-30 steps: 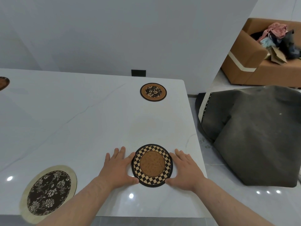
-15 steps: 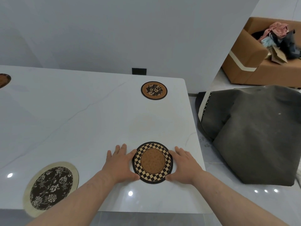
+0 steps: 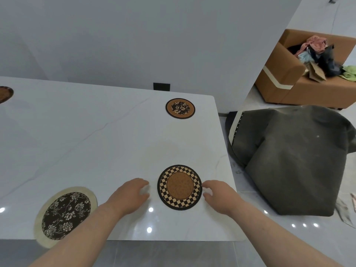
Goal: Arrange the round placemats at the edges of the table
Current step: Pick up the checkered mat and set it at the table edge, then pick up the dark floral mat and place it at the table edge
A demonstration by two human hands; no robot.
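Note:
A checkered round placemat (image 3: 179,187) with a brown centre lies flat near the front right corner of the white table (image 3: 96,143). My left hand (image 3: 129,195) hovers a short way to its left, fingers curled, holding nothing. My right hand (image 3: 218,193) is just off the mat's right rim, fingers loosely bent and empty. A floral placemat with a cream border (image 3: 65,215) overhangs the front edge at the left. A small brown floral placemat (image 3: 180,108) lies near the far right corner. Another brown mat (image 3: 4,94) is cut off at the far left.
A dark grey cover (image 3: 292,160) is heaped on the floor right of the table. Behind it stands a tan sofa (image 3: 285,81) piled with clothes. A grey wall with a black socket (image 3: 161,86) runs behind the table.
Both hands have come off the checkered placemat and pulled slightly away from its sides. The mat stays flat in place.

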